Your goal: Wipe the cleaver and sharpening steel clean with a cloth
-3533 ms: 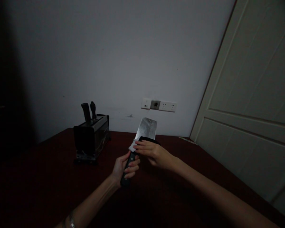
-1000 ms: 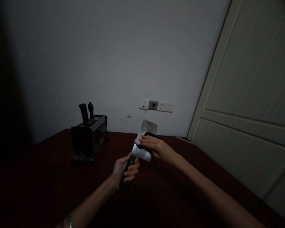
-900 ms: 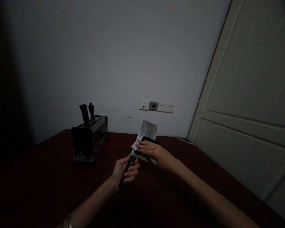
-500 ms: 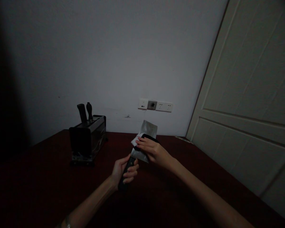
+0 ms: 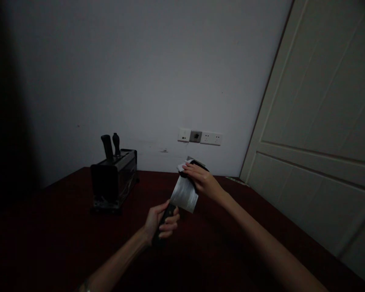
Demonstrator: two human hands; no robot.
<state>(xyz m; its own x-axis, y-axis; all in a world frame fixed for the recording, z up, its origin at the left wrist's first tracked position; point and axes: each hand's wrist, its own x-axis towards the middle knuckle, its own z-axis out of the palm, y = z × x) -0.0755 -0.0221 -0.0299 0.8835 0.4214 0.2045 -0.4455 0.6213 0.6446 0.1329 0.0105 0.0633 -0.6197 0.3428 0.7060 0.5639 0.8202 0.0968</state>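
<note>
My left hand point(image 5: 162, 223) is wrapped round the black handle of a cleaver point(image 5: 185, 194), whose broad metal blade slants up and away to the right. Near the far end of the blade, my right hand point(image 5: 202, 177) presses a black and white cloth point(image 5: 193, 165) against the metal. The cloth and fingers cover part of the blade, and only a thin strip of metal shows beyond them. The cleaver is held above the dark red table.
On the left of the table point(image 5: 200, 251) stands a knife block point(image 5: 114, 176) with two black handles sticking up. Wall sockets point(image 5: 200, 137) are on the wall behind. A pale panelled door point(image 5: 316, 174) borders the right side.
My right hand and the cloth have slid up the blade towards its far end, uncovering the part near the handle. My left hand keeps its grip with little movement.
</note>
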